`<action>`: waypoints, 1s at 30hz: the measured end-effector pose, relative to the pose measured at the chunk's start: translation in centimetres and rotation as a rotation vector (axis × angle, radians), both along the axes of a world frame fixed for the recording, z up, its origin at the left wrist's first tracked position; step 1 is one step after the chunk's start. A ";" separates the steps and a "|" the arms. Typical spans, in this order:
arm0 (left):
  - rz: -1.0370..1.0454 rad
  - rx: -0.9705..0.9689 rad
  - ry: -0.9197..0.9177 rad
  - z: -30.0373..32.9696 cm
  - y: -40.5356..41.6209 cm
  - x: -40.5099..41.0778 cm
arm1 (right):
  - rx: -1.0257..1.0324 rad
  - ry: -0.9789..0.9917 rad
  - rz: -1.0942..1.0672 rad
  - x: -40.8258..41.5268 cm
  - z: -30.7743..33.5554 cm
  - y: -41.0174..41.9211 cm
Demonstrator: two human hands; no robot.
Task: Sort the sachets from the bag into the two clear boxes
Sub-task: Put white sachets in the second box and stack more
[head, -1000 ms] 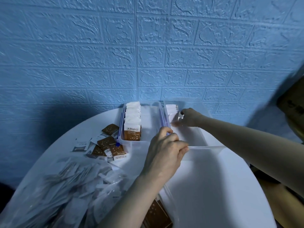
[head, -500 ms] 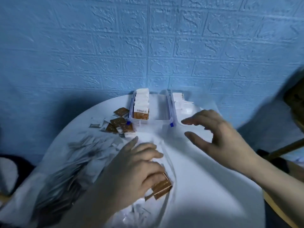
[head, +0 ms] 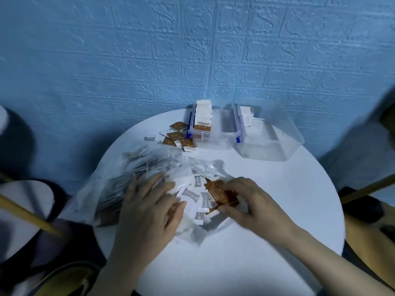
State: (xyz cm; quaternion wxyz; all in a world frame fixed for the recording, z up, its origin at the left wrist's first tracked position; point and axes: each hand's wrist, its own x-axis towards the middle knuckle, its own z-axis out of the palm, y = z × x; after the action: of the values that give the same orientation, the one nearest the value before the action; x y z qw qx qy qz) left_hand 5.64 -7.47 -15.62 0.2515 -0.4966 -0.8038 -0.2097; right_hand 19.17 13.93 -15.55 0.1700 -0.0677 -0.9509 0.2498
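A clear plastic bag [head: 119,184] full of sachets lies on the left half of the round white table [head: 267,242], its mouth toward the middle. White and grey sachets [head: 191,194] spill from the mouth. My left hand [head: 149,208] rests flat on the bag near its mouth, fingers fairly straight. My right hand [head: 254,201] pinches brown sachets [head: 220,194] at the bag's mouth. At the far edge stand two clear boxes: the left box [head: 222,133] holds a row of upright brown-and-white sachets, the right box [head: 275,144] holds a few white sachets at its back.
Loose brown sachets [head: 177,135] lie on the table left of the left box. A blue brick-patterned wall stands right behind the table. Wooden poles [head: 27,214] and dark seats flank the table on both sides.
Both hands have drawn back from the boxes to the bag's mouth. My right hand has taken hold of brown sachets there; my left hand has settled on the bag. The view has tilted down.
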 end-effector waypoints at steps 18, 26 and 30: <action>0.210 -0.066 -0.104 -2.9 0.0 1.6 | 0.041 -0.129 -0.161 -3.5 1.5 -4.4; 0.179 -0.068 -0.056 0.7 1.2 -1.1 | 0.089 -0.136 -0.066 -5.5 2.3 -4.9; 0.103 -0.110 -0.200 -0.5 1.4 -2.2 | 0.149 -0.144 0.056 -6.6 1.5 -5.0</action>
State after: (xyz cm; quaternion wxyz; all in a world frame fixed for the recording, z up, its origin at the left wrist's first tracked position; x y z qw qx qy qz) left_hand 3.49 -6.04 -16.09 0.1527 -0.4443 -0.8597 -0.2006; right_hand 12.62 8.95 -14.06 0.0988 -0.0459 -0.9781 0.1774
